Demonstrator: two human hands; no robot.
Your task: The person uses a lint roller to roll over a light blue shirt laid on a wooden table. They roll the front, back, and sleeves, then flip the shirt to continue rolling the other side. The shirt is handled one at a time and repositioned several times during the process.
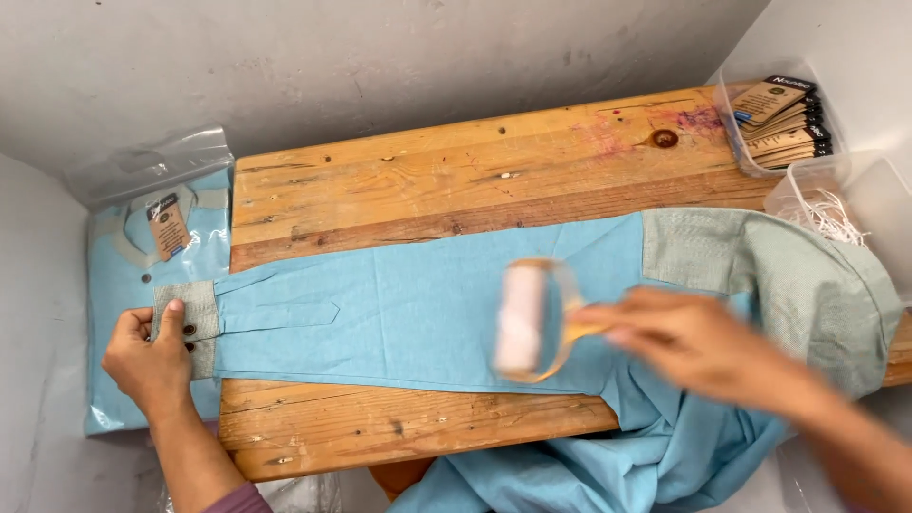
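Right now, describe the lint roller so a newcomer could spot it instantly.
Start at the wooden table and the blue shirt spread across it. Mid-sleeve, the right hand grips the lint roller: a pale pink drum on an orange handle, motion-blurred, the only tool on the cloth.

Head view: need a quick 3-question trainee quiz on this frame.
1. True or false: the left hand pins the grey cuff of the blue sleeve.
2. What does the right hand hold? A) scissors B) lint roller C) iron
3. Fill in: the clear tub at the table's far right corner holds brown card ____.

Key
1. True; thumb and fingers press the cuff at the table's left edge.
2. B; the lint roller is over the sleeve, motion-blurred.
3. Tags, stacked in the tub.
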